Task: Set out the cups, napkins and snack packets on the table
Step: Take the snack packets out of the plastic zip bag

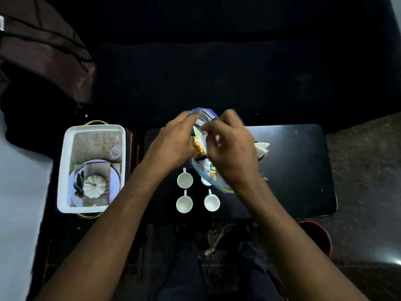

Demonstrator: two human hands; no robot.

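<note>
Tray [65, 170]: white, with a printed lining, beside the left end of the dark bench [303, 170].
Left hand [173, 144]: grip closed on the left edge of the snack packet [200, 148].
Cups [184, 204]: four, white, two rows of two on the bench; the far right one is partly hidden by the packet.
Snack packet: blue-edged, held above the bench between both hands, over the far cups.
Right hand [230, 148]: blurred, with the grip pinching the packet's top.
Napkins [262, 147]: white, folded, on the bench just right of the right hand.

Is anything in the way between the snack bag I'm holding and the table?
Yes. The left hand and right hand hold the snack bag above the white cups; one cup is partly hidden beneath it. Napkins lie just right of it.
</note>
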